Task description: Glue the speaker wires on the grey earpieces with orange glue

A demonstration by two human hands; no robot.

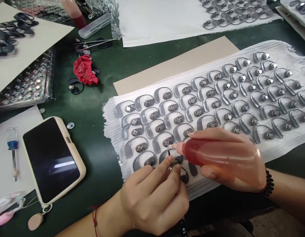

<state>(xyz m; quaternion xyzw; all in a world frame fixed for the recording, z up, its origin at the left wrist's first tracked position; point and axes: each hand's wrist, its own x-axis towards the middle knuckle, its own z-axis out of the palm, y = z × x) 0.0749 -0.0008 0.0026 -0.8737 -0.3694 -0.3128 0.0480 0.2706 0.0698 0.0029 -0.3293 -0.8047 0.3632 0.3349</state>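
A stack of white sheets was found on the dark green bench, its near edge lying toward the near edge of the bench. Grey ear-hook pieces are laid out in rows across it, each carrying a round silver part. A squeeze bottle of red liquid is gripped, tilted, in the right hand. Its pale nozzle is pointed at one ear-hook piece near the near-left corner of the stack; whether contact is made cannot be told. The left hand is held beside that piece with fingers closed on a slim dark-tipped tool, largely hidden by the hand. A phone is placed beyond the stack's left edge. A crumpled red cloth is noted beyond the far-left corner, and a cardboard sheet projects past the far edge.
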